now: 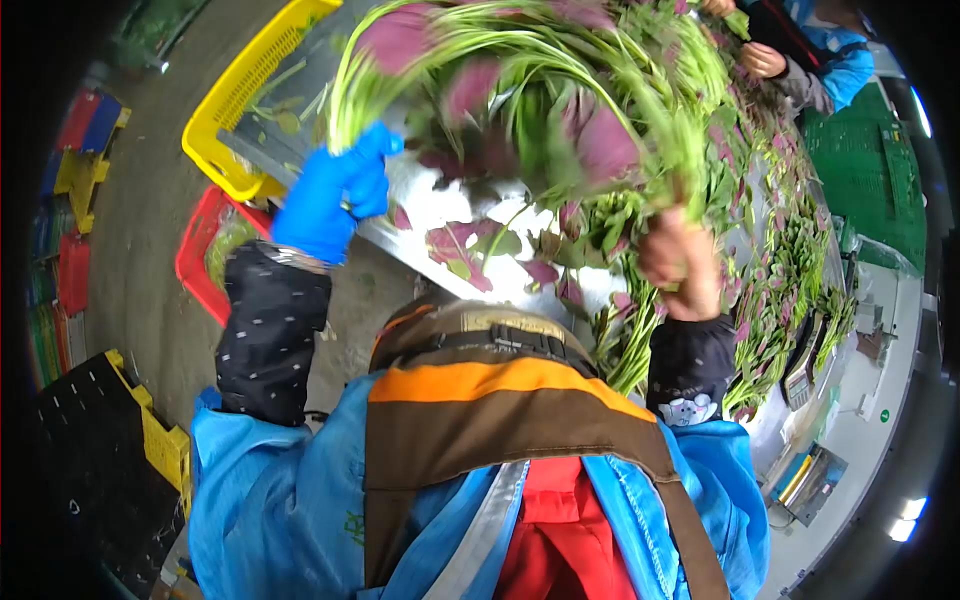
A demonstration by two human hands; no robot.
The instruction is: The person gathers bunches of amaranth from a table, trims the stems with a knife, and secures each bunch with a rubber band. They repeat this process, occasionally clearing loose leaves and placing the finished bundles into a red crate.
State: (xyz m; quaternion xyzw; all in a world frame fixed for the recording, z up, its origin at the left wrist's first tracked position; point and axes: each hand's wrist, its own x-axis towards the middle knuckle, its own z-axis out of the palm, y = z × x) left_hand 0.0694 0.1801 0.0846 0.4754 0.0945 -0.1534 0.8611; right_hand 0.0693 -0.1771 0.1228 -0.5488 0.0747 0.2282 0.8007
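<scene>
Blue glove (325, 205) material covers our left hand (340, 195), its fingers closed around one end of the bunch of leafy stems (520, 60). Our bare right hand (685, 265) appears closed on the other end; motion blur hides the exact finger gap. The bunch arches between and beyond both sets of fingers, over the table (500, 285).

Caution: we could lose stems if either grip is uneven, because the middle span has no hand under it. Squeezing harder could bruise them. Leaves could snag on the pile (785, 230) beyond our right fingers. Fast swinging could shed leaves over the near edge, towards the red basket (190, 250) beside our left forearm.
</scene>
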